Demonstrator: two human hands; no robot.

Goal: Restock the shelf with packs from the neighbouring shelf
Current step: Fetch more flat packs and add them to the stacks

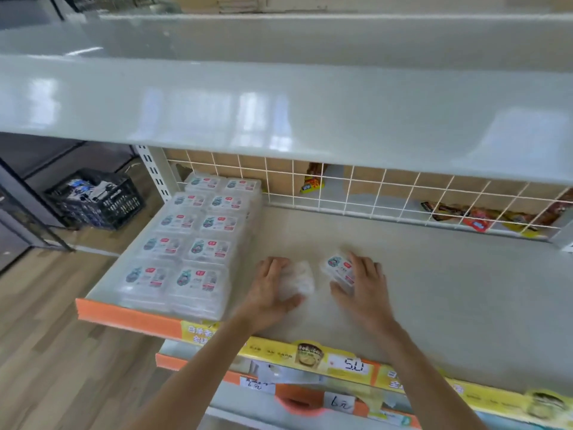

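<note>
Both hands are over the grey shelf (434, 290) near its front edge. My left hand (273, 287) grips a clear plastic pack (297, 280), seen blurred with its plain side up. My right hand (362, 283) holds a second clear pack (336, 268), label up and tilted. The two packs are a small gap apart. At the shelf's left end, two rows of the same labelled packs (192, 240) lie stacked from the front edge back to the wire grid.
A white wire grid (372, 193) backs the shelf, with snack bags (477, 218) behind it. An upper shelf (279, 113) overhangs. A black crate (96, 200) sits on the wooden floor at left. Price labels (350, 364) line the front edge; lower shelves show beneath.
</note>
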